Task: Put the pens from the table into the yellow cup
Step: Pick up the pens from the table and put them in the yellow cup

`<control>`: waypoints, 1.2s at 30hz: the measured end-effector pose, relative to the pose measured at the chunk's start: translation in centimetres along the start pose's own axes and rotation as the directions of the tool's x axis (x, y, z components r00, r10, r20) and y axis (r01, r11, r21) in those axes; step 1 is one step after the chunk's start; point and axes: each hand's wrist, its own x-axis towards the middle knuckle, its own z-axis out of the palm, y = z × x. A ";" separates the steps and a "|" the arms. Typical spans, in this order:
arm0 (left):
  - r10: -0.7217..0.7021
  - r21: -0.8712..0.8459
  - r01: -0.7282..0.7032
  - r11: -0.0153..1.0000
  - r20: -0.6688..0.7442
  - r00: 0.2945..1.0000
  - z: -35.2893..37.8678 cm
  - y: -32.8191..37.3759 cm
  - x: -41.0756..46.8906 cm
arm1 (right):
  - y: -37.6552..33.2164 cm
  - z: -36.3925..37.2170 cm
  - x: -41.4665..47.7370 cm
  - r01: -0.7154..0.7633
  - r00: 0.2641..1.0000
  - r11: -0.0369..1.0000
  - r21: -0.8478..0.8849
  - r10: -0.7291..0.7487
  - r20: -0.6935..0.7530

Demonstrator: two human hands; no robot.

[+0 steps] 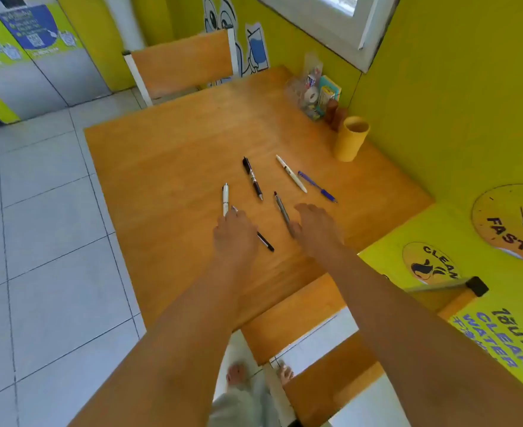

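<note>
My left hand [234, 231] reached the white barrel pen [225, 199]; my right hand [315, 224] covered the grey slim pen [281, 209]. Whether either grip had closed, I could not tell. The yellow cylindrical cup [350, 139] stood well beyond my right grip, open-mouthed for loading.

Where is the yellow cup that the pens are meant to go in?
The tall yellow cup stands upright at the far right of the wooden table, close to the yellow-green wall, just beyond the white pen and the blue pen.
</note>
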 end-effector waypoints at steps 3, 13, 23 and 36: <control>-0.073 -0.013 0.073 0.997 -0.004 0.997 0.7 0.2 1.0 | 0.2 0.9 1.7 -0.011 1.000 0.999 -0.041 0.010 -0.025; -0.184 -0.061 0.188 0.980 0.066 0.981 1.6 1.0 3.3 | -1.6 2.4 4.9 -0.081 0.996 0.991 -0.103 0.085 0.027; -0.124 -0.427 0.199 0.882 0.196 0.973 -1.0 2.5 4.2 | -0.2 0.3 3.7 -0.338 0.941 0.893 0.299 0.328 0.083; 0.103 -0.897 0.338 0.284 0.379 0.920 -4.5 7.1 5.5 | 3.2 -4.7 2.5 -0.238 0.917 0.766 0.597 0.380 -0.123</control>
